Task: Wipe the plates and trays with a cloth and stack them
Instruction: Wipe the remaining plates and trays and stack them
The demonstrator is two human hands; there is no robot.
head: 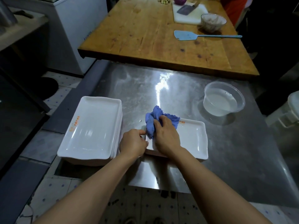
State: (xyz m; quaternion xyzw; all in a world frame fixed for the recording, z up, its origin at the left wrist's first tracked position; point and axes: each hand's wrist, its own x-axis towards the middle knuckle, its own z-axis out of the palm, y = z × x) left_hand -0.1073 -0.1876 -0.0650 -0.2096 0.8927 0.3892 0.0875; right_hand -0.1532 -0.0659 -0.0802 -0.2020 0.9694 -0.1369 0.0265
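A person stands at a shiny stainless-steel surface (178, 88), both bare arms reaching forward. The right hand (167, 138) grips a crumpled blue cloth (155, 120) and holds it against the left end of a white rectangular plastic tray (194, 139) lying flat on the steel. The left hand (133, 143) has its fingers curled over that tray's left edge, pinching it.

Just to the left sits a stack of white rectangular trays (92, 128) with small orange lettering along one side of the top tray; the stack overhangs the steel's left edge.

To the right, well apart from the trays, stands a round clear plastic tub (224, 99) partly filled with clear liquid.

Beyond the steel lies a wooden tabletop (145, 33). On it rest a pale blue spatula (186, 35), a glass bowl (213, 22) holding something brownish, and a white cutting board (187, 16) bearing a cleaver (186, 9).
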